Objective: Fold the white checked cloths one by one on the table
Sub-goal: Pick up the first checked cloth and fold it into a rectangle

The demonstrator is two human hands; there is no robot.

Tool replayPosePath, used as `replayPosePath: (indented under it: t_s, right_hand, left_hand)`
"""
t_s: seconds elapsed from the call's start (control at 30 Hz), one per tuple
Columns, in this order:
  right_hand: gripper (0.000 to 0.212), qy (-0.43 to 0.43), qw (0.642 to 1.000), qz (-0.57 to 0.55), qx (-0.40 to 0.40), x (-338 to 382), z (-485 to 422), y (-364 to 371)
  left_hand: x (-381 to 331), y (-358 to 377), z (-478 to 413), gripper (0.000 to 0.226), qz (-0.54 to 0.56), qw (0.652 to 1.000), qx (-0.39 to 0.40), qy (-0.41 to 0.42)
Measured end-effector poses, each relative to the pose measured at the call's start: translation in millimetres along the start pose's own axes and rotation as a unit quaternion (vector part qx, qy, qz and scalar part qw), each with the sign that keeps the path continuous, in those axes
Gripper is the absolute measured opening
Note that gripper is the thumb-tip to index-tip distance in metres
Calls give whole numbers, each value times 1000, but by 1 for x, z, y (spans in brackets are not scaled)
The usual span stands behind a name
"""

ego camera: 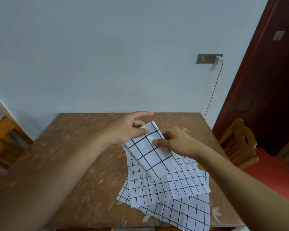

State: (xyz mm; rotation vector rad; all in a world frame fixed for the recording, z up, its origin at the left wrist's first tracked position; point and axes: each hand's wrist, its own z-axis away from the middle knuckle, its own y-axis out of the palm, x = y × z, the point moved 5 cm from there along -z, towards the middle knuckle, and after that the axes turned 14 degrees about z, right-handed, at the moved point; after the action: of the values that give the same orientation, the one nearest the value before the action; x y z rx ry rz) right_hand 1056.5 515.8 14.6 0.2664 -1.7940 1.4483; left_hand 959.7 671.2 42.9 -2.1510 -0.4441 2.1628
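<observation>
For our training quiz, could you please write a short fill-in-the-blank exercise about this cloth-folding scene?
1. The left hand and right hand together hold a folded ____.
2. This cloth has ____ checks than the pile beneath it.
3. The pile lies on a ____ table.
4. The cable hanging from the wall plug is ____.

Missing words: cloth; larger; brown; red.
</observation>
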Motion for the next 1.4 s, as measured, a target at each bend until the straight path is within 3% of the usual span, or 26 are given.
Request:
replayPosePath:
  t_s: [0.17, 0.3, 0.47, 0.6, 0.67, 0.8, 0.97, 1.13, 1.27, 1.4]
  right_hand:
    - [12, 34, 983, -171, -63, -24, 13, -15]
    - [10, 47, 972, -215, -84, -37, 17, -22]
    - [13, 51, 967, -239, -73, -49, 21, -18]
    - [19, 47, 960, -273, -44, -56, 24, -19]
    - [17, 51, 947, -312, -59, -59, 26, -24]
    - [19, 27, 953, -289, -88, -61, 27, -32]
    - [30, 2, 956, -286, -70, -59, 29, -21]
    - [31, -14, 954, -298, -39, -51, 30, -1]
    - [41, -15, 947, -319, 38, -40, 32, 22]
    - [43, -27, 942, -330, 51, -19, 32, 34]
  left_hand:
    - [44, 8, 11, 24, 195, 971, -140, -15]
    - [60, 38, 11, 24, 260, 948, -184, -10]
    - [31, 67, 11, 19, 221, 945, -239, 23]
    - [24, 79, 12, 30, 143, 957, -253, 17]
    - [16, 85, 13, 17, 118, 956, -266, 36]
    - [10, 99, 19, 17, 119, 953, -277, 31]
    - [10, 106, 29, 10, 127, 924, -360, 30]
    - [18, 103, 50, 17, 38, 908, -416, 33]
    - [17, 94, 74, 21, -7, 882, -469, 44]
    - [-1, 97, 104, 33, -90, 866, -490, 48]
